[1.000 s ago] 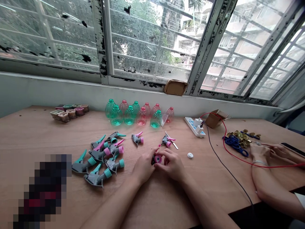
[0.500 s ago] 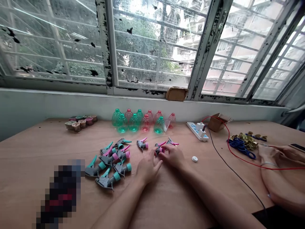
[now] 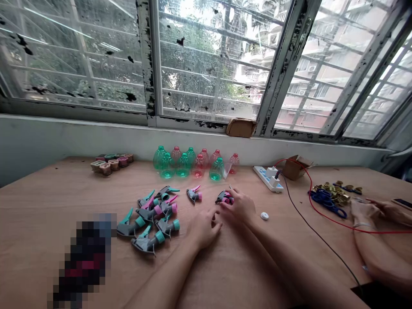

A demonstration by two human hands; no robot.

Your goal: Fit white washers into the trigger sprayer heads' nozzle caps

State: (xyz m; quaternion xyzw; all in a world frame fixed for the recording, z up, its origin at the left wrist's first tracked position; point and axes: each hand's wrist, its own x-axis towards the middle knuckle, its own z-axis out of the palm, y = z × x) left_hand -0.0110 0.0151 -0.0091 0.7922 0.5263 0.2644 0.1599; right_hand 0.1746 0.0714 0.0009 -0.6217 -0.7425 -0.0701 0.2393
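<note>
One grip half-open, empty: left hand (image 3: 204, 230); right hand (image 3: 243, 207) over pink-grey trigger sprayer (image 3: 221, 197), closure unclear; power strip (image 3: 265, 178) markings illegible.

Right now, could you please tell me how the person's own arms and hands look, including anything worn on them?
The left hand and right hand are both bare, without gloves. The left forearm and right forearm are slim and uncovered as far as the view reaches; no sleeve, watch or bracelet shows on either. Small details such as rings are hard to make out.
</note>
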